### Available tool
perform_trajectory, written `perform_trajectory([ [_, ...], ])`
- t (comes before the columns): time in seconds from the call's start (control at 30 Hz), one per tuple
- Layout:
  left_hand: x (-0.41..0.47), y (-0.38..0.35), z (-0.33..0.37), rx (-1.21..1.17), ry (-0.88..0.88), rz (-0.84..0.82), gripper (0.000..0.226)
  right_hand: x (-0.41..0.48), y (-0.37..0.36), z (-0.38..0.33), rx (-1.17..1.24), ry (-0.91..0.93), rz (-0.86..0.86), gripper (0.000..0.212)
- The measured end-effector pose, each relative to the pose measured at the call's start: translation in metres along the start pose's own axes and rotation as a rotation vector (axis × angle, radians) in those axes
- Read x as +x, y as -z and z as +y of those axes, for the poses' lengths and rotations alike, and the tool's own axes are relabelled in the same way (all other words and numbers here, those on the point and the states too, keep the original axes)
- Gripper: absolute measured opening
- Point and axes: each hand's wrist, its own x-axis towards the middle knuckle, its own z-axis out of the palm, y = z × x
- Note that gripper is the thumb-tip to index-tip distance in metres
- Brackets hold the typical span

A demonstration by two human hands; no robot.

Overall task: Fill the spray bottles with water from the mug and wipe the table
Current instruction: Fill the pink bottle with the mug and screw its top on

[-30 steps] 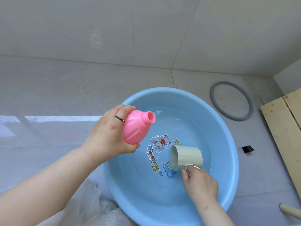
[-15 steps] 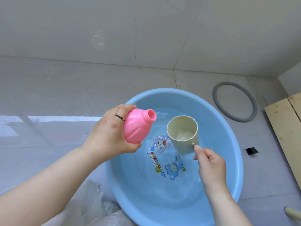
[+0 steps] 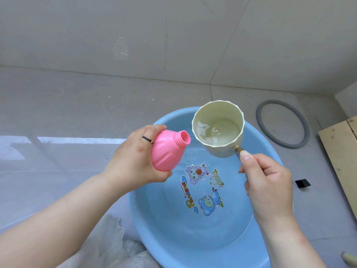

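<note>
Head view: the left hand [image 3: 133,161] wraps round a pink plastic spray bottle [image 3: 166,151], capless and tilted with its open neck toward the mug. The right hand [image 3: 268,182] grips the handle of a pale cream faceted plastic mug [image 3: 222,151], upright with water inside, just beside the bottle's mouth. Both hang over a blue plastic basin [image 3: 141,225] of water on the floor. It looks like the filling step, pour not yet begun. Next, the mug's lip needs to sit over that narrow neck and tip slowly.
</note>
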Motion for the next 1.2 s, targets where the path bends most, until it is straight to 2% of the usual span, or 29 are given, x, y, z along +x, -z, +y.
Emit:
perform_trajectory([
  [0.07,0.000,0.000,0.000,-0.001,-0.004,-0.004,0.092,-0.001,0.000,-0.002,-0.006,0.028,0.003,0.058],
  [0.27,0.000,0.001,0.001,0.005,-0.008,-0.007,0.091,-0.002,0.000,-0.008,-0.096,0.119,-0.018,0.049],
  [0.43,0.001,0.000,0.001,0.004,-0.003,-0.005,0.092,-0.003,0.000,-0.006,-0.131,0.189,-0.004,0.059],
  [0.67,0.000,0.000,0.000,0.017,-0.003,-0.007,0.091,-0.002,-0.001,0.000,-0.229,0.266,0.038,0.055],
  [1.2,0.000,-0.002,0.000,0.022,-0.019,-0.013,0.089,0.001,0.001,0.005,-0.311,0.336,0.072,0.048],
])
